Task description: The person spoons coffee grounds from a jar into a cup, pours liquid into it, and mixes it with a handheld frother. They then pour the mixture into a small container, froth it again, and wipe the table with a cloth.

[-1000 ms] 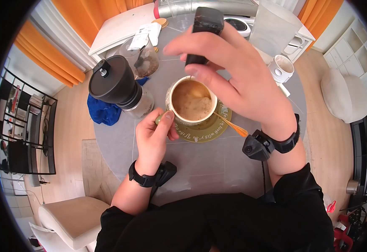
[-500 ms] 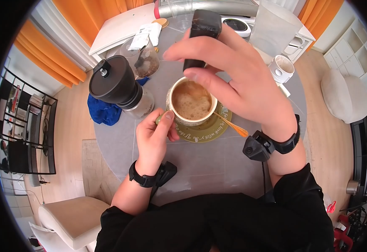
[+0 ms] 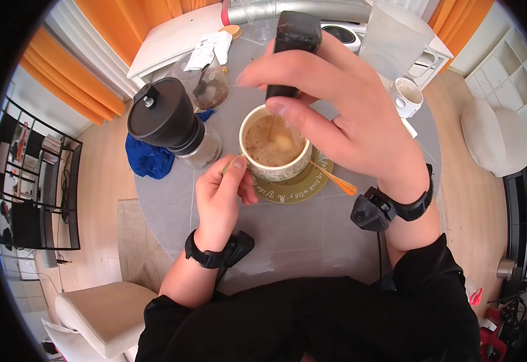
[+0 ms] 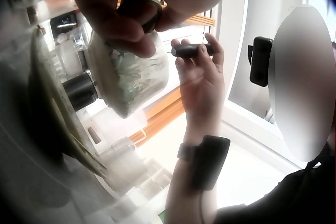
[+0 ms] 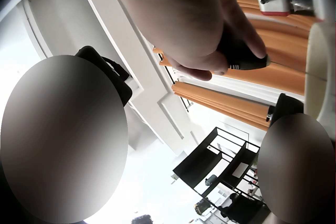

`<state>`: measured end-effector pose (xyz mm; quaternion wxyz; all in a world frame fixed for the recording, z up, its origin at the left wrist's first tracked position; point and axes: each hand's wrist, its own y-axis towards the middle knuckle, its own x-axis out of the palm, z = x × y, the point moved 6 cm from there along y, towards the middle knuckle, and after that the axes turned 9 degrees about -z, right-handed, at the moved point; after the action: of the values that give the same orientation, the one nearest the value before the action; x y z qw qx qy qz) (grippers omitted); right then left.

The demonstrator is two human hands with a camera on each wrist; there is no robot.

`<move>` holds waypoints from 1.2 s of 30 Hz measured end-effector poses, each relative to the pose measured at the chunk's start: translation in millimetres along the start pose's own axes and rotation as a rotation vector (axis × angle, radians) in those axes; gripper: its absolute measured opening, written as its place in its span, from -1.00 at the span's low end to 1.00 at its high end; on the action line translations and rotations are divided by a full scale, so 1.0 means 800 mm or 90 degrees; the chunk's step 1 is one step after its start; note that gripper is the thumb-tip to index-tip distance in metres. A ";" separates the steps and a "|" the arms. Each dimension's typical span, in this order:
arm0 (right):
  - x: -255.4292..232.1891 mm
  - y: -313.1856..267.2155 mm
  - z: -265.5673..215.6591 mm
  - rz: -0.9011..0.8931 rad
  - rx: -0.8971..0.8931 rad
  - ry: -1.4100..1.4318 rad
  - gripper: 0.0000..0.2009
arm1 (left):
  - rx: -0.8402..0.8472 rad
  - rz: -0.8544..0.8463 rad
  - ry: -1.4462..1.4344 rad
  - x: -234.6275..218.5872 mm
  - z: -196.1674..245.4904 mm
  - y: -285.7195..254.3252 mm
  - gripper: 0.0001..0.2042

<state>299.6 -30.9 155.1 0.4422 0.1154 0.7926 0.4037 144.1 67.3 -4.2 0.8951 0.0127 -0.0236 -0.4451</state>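
Observation:
In the head view my right hand holds a black handheld frother upright between thumb and fingers. Its thin shaft, plain in the right wrist view, runs into the cup. The cup has a patterned outside and frothy light-brown liquid inside. My left hand grips the cup's green handle at the left; the cup looks lifted and tilted over the green saucer. An orange-handled spoon lies on the saucer's right side, its other end hidden.
Left of the cup stand a black-topped grinder, a blue cloth and a clear container with dark contents. At the right are a white mug and a clear pitcher; a white scale sits behind.
The cup has tilted and its liquid has shifted; the frother's shaft now shows in the liquid. My right hand has moved very slightly, and my left hand keeps its grip.

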 end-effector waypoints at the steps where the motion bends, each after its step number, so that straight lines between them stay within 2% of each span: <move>1: 0.001 0.001 -0.003 -0.013 -0.021 0.011 -0.68 | -0.001 -0.001 -0.002 0.000 0.000 0.000 -0.64; 5: -0.004 -0.002 -0.007 -0.049 0.006 0.003 -0.68 | -0.006 -0.006 -0.003 0.001 -0.002 -0.001 -0.63; 11: -0.001 -0.002 0.003 0.006 0.024 -0.090 -0.71 | -0.017 0.000 -0.010 0.002 -0.001 -0.001 -0.63; 16: 0.004 -0.001 -0.003 -0.037 -0.015 0.033 -0.71 | -0.026 -0.007 -0.008 0.002 -0.004 -0.002 -0.63; 19: -0.008 -0.001 -0.007 -0.068 0.048 -0.001 -0.72 | -0.024 -0.009 -0.006 0.003 -0.005 -0.002 -0.63; 22: -0.005 -0.004 0.003 0.000 0.034 -0.059 -0.73 | -0.020 -0.016 0.002 0.003 -0.002 -0.002 -0.63; 26: 0.001 -0.002 0.003 0.010 0.018 -0.042 -0.71 | -0.019 -0.013 0.006 0.002 -0.003 -0.003 -0.63; 29: -0.002 0.001 -0.005 -0.011 -0.002 0.014 -0.70 | -0.025 -0.006 0.001 0.003 -0.002 -0.003 -0.64; 32: -0.005 0.000 -0.005 -0.069 0.028 0.036 -0.72 | -0.025 -0.011 0.009 0.004 -0.002 -0.004 -0.64; 34: -0.009 -0.002 0.000 -0.021 0.017 -0.061 -0.73 | -0.029 -0.015 0.008 0.004 -0.003 -0.004 -0.65; 36: -0.002 -0.002 0.005 -0.003 0.020 -0.045 -0.72 | -0.029 -0.013 0.007 0.004 -0.004 -0.003 -0.65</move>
<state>304.2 -31.0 153.9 0.4686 0.1347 0.7831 0.3860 143.9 63.4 -7.4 0.8905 -0.0052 -0.0080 -0.4548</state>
